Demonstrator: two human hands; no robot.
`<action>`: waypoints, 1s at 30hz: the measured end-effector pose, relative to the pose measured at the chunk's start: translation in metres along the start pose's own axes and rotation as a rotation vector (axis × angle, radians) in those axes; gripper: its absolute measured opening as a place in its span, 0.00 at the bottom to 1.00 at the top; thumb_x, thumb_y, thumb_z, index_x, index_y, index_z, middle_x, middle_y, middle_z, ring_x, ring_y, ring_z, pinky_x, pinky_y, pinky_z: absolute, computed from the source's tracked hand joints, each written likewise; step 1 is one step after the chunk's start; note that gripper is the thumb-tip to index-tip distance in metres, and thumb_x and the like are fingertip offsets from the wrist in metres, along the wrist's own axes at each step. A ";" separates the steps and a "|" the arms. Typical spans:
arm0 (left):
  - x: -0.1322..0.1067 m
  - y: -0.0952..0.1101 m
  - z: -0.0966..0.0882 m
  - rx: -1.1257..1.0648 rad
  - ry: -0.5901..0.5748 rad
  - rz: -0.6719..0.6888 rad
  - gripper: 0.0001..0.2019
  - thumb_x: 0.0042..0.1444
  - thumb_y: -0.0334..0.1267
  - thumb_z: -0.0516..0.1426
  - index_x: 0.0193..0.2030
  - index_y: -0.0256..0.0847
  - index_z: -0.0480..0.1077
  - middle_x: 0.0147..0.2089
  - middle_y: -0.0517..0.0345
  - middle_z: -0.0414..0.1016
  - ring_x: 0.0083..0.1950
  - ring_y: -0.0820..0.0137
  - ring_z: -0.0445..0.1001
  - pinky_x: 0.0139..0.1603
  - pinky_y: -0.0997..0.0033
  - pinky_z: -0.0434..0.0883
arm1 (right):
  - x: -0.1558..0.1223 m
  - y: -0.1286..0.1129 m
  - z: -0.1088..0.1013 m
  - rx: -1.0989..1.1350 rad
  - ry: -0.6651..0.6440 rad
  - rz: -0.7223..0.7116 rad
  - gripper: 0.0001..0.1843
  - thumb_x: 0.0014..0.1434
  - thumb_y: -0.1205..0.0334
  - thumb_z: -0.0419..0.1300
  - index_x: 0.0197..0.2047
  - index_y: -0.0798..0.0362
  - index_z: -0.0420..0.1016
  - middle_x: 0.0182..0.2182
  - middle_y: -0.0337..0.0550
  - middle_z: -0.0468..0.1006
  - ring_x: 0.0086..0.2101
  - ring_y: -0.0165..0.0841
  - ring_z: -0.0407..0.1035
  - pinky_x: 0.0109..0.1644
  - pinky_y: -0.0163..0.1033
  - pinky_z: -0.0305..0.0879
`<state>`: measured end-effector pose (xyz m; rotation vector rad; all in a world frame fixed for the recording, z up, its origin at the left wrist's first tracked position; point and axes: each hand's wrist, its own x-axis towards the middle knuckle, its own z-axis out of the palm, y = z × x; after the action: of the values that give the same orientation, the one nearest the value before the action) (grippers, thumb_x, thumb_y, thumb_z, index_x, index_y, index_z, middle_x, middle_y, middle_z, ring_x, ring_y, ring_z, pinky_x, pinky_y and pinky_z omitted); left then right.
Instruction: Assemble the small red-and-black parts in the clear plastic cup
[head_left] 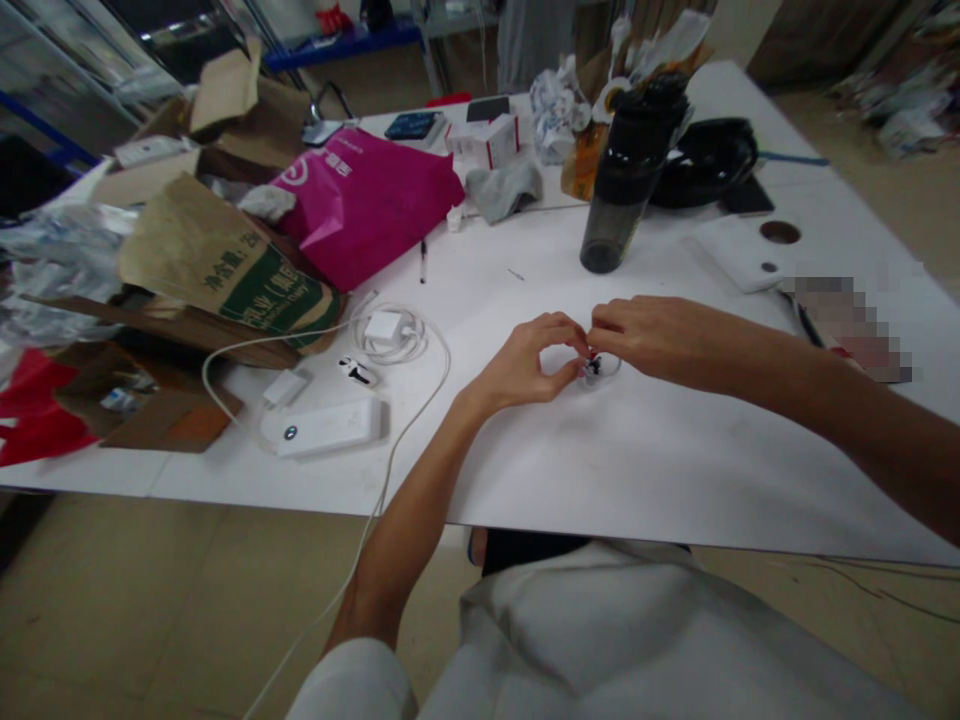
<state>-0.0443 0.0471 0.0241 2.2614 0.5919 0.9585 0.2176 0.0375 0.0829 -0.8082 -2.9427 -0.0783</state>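
My left hand (529, 362) and my right hand (651, 335) meet over the white table (637, 460), fingertips pinched together on a small black-and-white object (595, 368) that seems to sit in a clear plastic wrap. It is too small to name. Both hands rest close to the tabletop. A similar small white-and-black earbud-like piece (357, 372) lies to the left, apart from my hands.
A white power adapter (327, 427) with coiled white cable (390, 335) lies left. Behind stand a dark bottle (628, 180), a pink bag (367, 200), brown paper bags (225, 260), cardboard, black headphones (709, 160) and small boxes. A pen (423, 262) lies mid-table.
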 end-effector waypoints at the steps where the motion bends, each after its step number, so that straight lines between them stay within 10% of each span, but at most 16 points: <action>1: 0.000 0.000 0.000 -0.002 0.001 0.001 0.06 0.66 0.31 0.63 0.44 0.45 0.83 0.52 0.50 0.88 0.57 0.58 0.86 0.64 0.51 0.81 | 0.000 0.000 0.001 0.005 0.000 0.004 0.16 0.70 0.75 0.55 0.49 0.50 0.83 0.47 0.50 0.85 0.40 0.43 0.75 0.47 0.47 0.66; 30: 0.000 0.000 -0.001 0.001 0.009 0.026 0.07 0.66 0.30 0.63 0.45 0.44 0.83 0.52 0.50 0.87 0.56 0.59 0.86 0.64 0.53 0.81 | -0.008 0.004 0.004 0.071 0.050 0.008 0.22 0.69 0.78 0.53 0.55 0.50 0.81 0.51 0.51 0.84 0.46 0.43 0.79 0.48 0.45 0.74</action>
<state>-0.0447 0.0475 0.0243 2.2721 0.5683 0.9820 0.2261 0.0374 0.0783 -0.7959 -2.8772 0.0056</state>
